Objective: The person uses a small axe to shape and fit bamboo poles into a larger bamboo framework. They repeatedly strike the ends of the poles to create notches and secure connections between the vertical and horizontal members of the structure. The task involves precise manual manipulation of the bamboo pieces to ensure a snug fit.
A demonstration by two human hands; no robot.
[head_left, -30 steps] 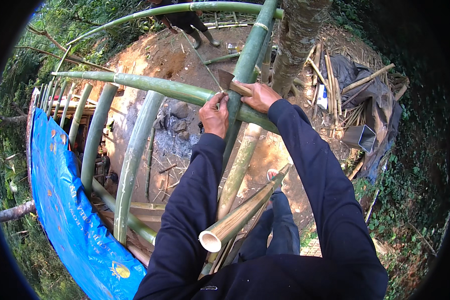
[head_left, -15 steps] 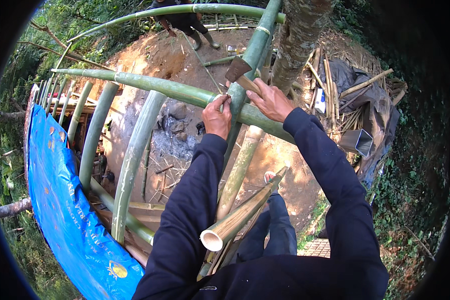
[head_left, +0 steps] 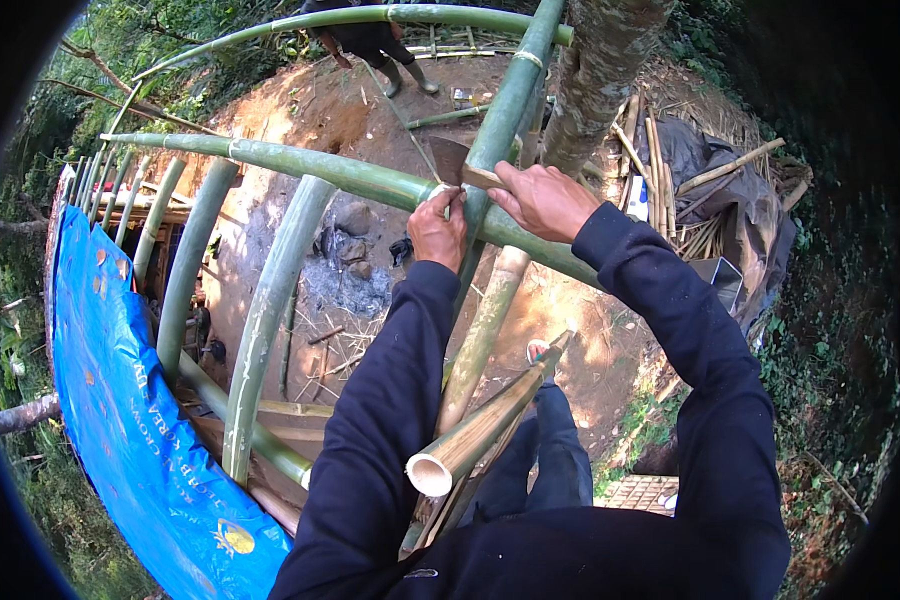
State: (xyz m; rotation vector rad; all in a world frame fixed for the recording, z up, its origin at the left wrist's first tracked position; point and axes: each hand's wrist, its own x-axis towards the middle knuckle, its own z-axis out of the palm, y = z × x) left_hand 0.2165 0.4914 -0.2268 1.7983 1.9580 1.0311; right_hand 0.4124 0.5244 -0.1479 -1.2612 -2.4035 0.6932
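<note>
In the upper middle, my right hand [head_left: 548, 202] is closed round the wooden handle of a hatchet [head_left: 448, 160]. Its broad dark blade rests close above the fingertips of my left hand [head_left: 438, 232]. Those left fingers are pinched together at the joint of two green bamboo poles; anything between them is too small to make out. One is a long crosswise pole [head_left: 320, 172], running left to right under my hands. Over it passes a thicker pole [head_left: 515, 105], slanting away from me toward the tree.
Several upright bamboo posts [head_left: 275, 320] line the left side beside a blue tarp [head_left: 120, 370]. A cut bamboo end [head_left: 432, 474] points at me below. Another person [head_left: 380, 45] stands at the far side. A tree trunk [head_left: 610, 70] rises behind; ashes [head_left: 345, 285] lie on the ground.
The hatchet has come down from a raised tilt, its blade now lower and beside my left fingertips. My right hand has shifted slightly right and down; the left hand has hardly moved.
</note>
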